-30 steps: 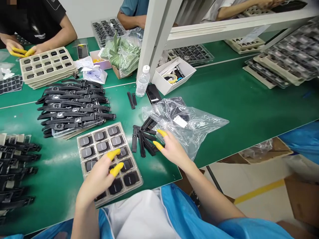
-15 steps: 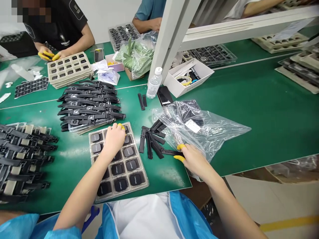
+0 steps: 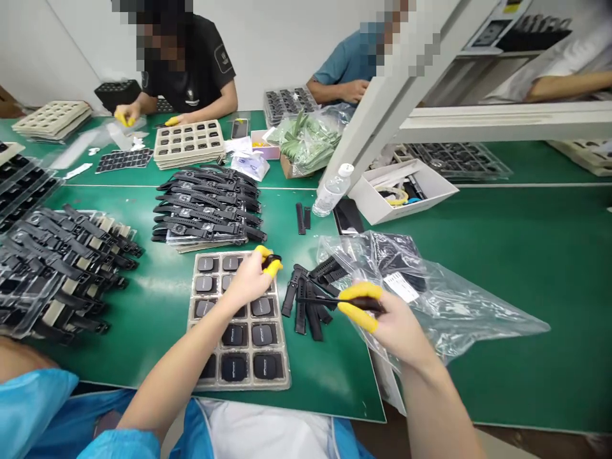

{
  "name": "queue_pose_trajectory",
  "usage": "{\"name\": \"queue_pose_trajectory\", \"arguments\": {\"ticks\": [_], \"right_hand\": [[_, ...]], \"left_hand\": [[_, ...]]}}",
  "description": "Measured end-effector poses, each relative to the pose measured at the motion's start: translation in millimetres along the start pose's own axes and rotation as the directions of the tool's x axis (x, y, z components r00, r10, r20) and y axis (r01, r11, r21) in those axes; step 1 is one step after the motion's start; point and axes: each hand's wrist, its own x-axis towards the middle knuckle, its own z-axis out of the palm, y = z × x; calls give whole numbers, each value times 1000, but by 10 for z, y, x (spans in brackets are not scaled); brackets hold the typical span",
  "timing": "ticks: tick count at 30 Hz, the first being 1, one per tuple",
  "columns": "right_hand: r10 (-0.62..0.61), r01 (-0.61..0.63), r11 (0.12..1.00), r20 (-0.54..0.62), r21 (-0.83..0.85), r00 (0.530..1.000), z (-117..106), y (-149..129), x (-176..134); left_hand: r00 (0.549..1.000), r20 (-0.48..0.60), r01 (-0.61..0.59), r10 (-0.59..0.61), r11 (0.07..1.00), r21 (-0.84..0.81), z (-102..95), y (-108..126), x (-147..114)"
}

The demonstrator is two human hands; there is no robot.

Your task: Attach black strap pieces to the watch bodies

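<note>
My left hand (image 3: 248,280), with yellow finger cots, pinches a small black watch body (image 3: 273,260) above the far right corner of a beige tray (image 3: 239,381) filled with several black watch bodies. My right hand (image 3: 389,322), also in yellow cots, grips a thin black strap (image 3: 325,299) and holds it level over a loose pile of black straps (image 3: 308,299) lying on the green table (image 3: 157,299). A crumpled clear plastic bag (image 3: 430,299) with more straps inside lies just right of that pile.
Stacks of assembled black watches (image 3: 205,204) lie behind the tray, more (image 3: 57,268) at the left. A water bottle (image 3: 331,190), a white box (image 3: 406,190) and a white frame post (image 3: 382,102) stand beyond. Two people work across the table, one by another tray (image 3: 189,143).
My left hand has lifted a watch body from the tray's far corner. My right hand picked a strap out of the pile and raised it. The view swung left and upward.
</note>
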Motion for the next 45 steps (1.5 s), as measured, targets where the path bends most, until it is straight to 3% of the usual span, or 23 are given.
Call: {"name": "queue_pose_trajectory", "arguments": {"ticks": [1, 3, 6, 9, 12, 15, 21, 24, 28, 38, 45], "right_hand": [[-48, 49, 992, -7, 116, 999, 138, -30, 155], [-97, 87, 928, 8, 362, 995, 474, -51, 427], [-1, -31, 730, 47, 682, 999, 966, 24, 632], [67, -158, 588, 147, 793, 987, 1224, 164, 598], [48, -282, 537, 305, 795, 951, 1229, 252, 496], [17, -337, 572, 400, 748, 917, 1150, 254, 454], [19, -193, 652, 239, 733, 971, 1154, 221, 464], [-22, -194, 713, 298, 674, 954, 1199, 229, 446], [-13, -212, 727, 322, 653, 947, 1226, 258, 433], [83, -269, 510, 265, 817, 961, 1260, 221, 444], [179, -333, 434, 282, 837, 943, 1197, 173, 470]], "left_hand": [[1000, -1, 22, -23, 980, -199, 68, -14, -12], [999, -21, 38, -50, 918, -394, 185, -71, -17], [994, -94, 3, -46, 911, -413, 250, -200, -8], [991, -113, -110, 78, 944, -310, 216, -307, 6], [958, -69, -287, 279, 945, -155, 169, -347, 20], [908, -2, -419, 419, 907, -31, 134, -326, -5], [864, 11, -503, 504, 859, 93, 50, -265, -134], [844, 51, -536, 534, 834, 134, 7, -268, -151], [813, 130, -583, 568, 796, 165, -31, -264, -142], [801, 65, -595, 595, 779, 195, 48, -253, -142], [773, 132, -631, 620, 732, 257, 7, -208, -165]]}}
